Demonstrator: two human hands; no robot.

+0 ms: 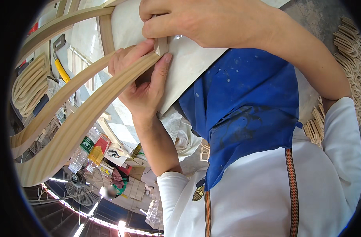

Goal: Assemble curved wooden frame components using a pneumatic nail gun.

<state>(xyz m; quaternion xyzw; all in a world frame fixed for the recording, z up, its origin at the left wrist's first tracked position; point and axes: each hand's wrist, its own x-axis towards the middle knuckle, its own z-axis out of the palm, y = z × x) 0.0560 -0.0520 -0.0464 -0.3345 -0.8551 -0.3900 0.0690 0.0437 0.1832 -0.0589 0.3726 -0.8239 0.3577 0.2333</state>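
Note:
Two curved wooden legs, part of a pale wooden frame, reach toward the lower left. Around the upper end of the nearer curved leg (93,106), my left hand (143,85) is wrapped, thumb on one side and fingers on the other. A short wooden rail (162,46) meets that end at an angle. My right hand (204,23) is closed just above the joint, fingers bent at the rail; its fingertips are partly hidden. The farther curved leg (66,93) passes behind my left fingers. Beneath both hands is a light-coloured work board (188,65).
A yellow-handled saw (61,70) lies at the left beside stacked curved wooden pieces (30,85). More curved pieces (352,63) are piled at the right. Bottles (86,144), a fan (78,179) and another person (118,181) appear at the lower left.

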